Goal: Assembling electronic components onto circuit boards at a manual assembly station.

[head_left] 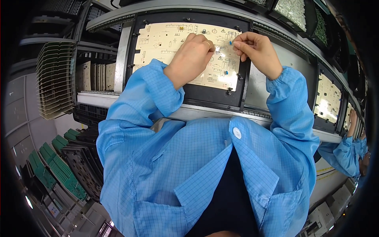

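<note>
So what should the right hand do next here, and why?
Probably lower the small blue part onto the board: the right hand pinches it just above the surface, while the left hand rests on the board beside it.

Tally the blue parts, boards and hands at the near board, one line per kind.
Small blue parts: 2 — one by the right hand fingertips, one lower on the board
Cream circuit board in black frame: 1
Hands over it: 2, with the left hand
Total: 5
</note>
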A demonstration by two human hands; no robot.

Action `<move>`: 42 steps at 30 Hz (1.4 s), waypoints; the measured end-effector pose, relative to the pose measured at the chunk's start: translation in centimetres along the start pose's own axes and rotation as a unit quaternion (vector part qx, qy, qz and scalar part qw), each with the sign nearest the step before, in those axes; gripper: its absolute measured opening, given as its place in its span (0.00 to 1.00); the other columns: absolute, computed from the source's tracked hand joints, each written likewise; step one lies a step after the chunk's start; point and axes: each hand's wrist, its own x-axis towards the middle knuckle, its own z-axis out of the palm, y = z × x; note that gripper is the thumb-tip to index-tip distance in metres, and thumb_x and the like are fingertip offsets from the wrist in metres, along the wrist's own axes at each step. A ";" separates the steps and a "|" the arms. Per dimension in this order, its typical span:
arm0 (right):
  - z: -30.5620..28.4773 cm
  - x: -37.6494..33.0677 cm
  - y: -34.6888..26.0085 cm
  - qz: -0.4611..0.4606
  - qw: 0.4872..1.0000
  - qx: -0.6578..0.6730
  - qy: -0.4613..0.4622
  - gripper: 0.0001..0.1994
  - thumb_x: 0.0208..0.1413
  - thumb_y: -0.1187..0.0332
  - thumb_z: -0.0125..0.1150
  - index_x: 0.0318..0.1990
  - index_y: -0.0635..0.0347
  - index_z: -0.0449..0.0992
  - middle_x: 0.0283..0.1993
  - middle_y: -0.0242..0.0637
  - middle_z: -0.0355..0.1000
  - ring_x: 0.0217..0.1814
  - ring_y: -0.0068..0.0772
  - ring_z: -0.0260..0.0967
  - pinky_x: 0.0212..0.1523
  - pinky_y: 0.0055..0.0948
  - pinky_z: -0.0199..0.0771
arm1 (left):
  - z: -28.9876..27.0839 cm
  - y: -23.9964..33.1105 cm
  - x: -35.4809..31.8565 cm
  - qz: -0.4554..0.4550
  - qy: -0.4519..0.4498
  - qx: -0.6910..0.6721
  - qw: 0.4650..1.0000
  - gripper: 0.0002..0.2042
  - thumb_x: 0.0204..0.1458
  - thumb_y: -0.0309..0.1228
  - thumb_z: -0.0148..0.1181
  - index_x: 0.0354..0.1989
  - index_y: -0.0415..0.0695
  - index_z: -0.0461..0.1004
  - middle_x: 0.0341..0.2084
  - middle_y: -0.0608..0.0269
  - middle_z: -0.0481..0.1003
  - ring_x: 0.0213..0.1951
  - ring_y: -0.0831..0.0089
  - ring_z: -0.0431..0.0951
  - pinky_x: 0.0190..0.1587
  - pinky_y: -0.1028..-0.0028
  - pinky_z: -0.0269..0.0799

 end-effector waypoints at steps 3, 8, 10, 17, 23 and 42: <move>-0.4 -1.3 0.1 -0.017 0.998 0.041 0.039 0.07 0.61 0.73 0.57 0.43 0.68 0.75 0.32 0.33 0.74 0.30 0.16 0.68 0.29 0.16 0.69 | -0.8 0.3 1.1 -0.007 -0.025 -0.009 1.000 0.07 0.49 0.25 0.58 0.35 0.37 0.79 0.31 0.51 0.77 0.38 0.53 0.75 0.44 0.64 0.72; -1.9 -3.0 1.6 -0.004 0.991 0.096 0.090 0.09 0.61 0.71 0.56 0.45 0.67 0.74 0.33 0.33 0.74 0.32 0.18 0.68 0.32 0.19 0.69 | -1.9 0.6 4.8 -0.086 -0.048 -0.100 0.990 0.09 0.49 0.24 0.56 0.35 0.33 0.78 0.29 0.46 0.79 0.33 0.54 0.80 0.38 0.62 0.75; -2.3 -3.4 2.6 -0.008 0.985 0.122 0.119 0.09 0.61 0.70 0.56 0.46 0.65 0.74 0.34 0.33 0.74 0.34 0.19 0.68 0.34 0.19 0.68 | -0.5 0.0 6.3 -0.068 -0.036 -0.076 0.994 0.09 0.49 0.25 0.57 0.37 0.34 0.78 0.28 0.50 0.79 0.31 0.60 0.80 0.36 0.67 0.75; -4.3 -4.5 4.6 -0.015 0.971 0.128 0.201 0.08 0.61 0.70 0.56 0.45 0.64 0.74 0.35 0.32 0.74 0.34 0.18 0.68 0.34 0.18 0.68 | 2.1 -0.2 8.7 -0.079 -0.038 -0.032 0.996 0.11 0.49 0.25 0.59 0.39 0.33 0.78 0.27 0.54 0.79 0.29 0.69 0.79 0.35 0.72 0.75; -4.3 -5.0 3.8 -0.045 0.969 0.113 0.217 0.08 0.62 0.71 0.56 0.45 0.65 0.74 0.35 0.32 0.74 0.35 0.18 0.67 0.36 0.18 0.67 | 2.1 -0.2 9.1 -0.096 -0.069 -0.038 0.992 0.10 0.49 0.25 0.59 0.38 0.33 0.78 0.27 0.53 0.79 0.29 0.69 0.80 0.34 0.72 0.75; -4.9 -4.5 4.9 -0.034 0.968 0.133 0.208 0.09 0.57 0.72 0.61 0.44 0.67 0.76 0.36 0.32 0.74 0.36 0.21 0.69 0.39 0.21 0.71 | 1.3 3.4 9.7 -0.120 -0.144 0.060 0.981 0.11 0.56 0.26 0.54 0.44 0.33 0.75 0.33 0.42 0.77 0.37 0.49 0.79 0.42 0.60 0.74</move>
